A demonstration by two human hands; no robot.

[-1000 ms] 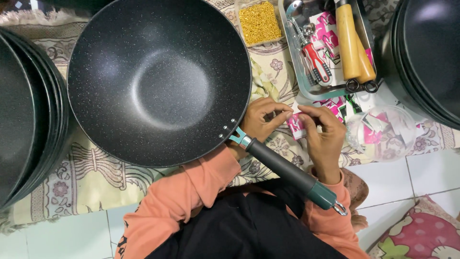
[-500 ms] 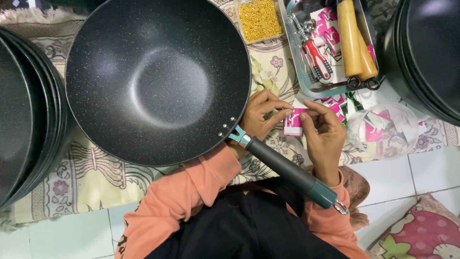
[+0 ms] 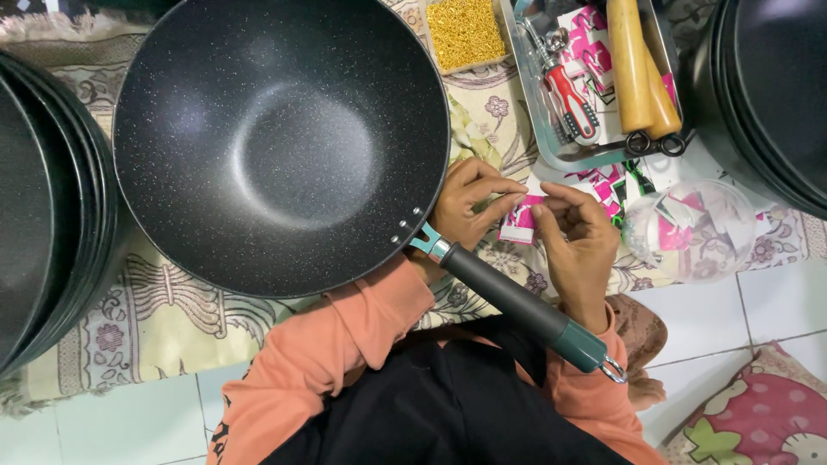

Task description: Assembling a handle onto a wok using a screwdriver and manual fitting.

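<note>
While the person sits on the pale tiled floor (image 3: 121, 426) in orange sleeves, a dark pan handle (image 3: 517, 301) with a teal end and a metal hanging ring crosses the lap, running up to a big speckled black wok (image 3: 280, 142) that rests on a patterned cloth (image 3: 155, 319). Just past the handle, both hands meet over a small pink and white sticker (image 3: 519, 220). The left hand (image 3: 469, 202) pinches its upper edge between thumb and fingertips; the right hand (image 3: 579, 245) pinches it from the other side — so the sticker hangs between the two, just beside the wok's rim and above the cloth. Near the right hand lies a clear plastic bag (image 3: 693, 228) with more pink stickers inside. Farther off, a metal tray (image 3: 530, 103) holds a red-handled screwdriver (image 3: 570, 99) and two wooden handles (image 3: 637, 73); beside it sits a box of small golden parts (image 3: 465, 33). Stacks of black pans (image 3: 43, 215) flank the scene left and right.
</note>
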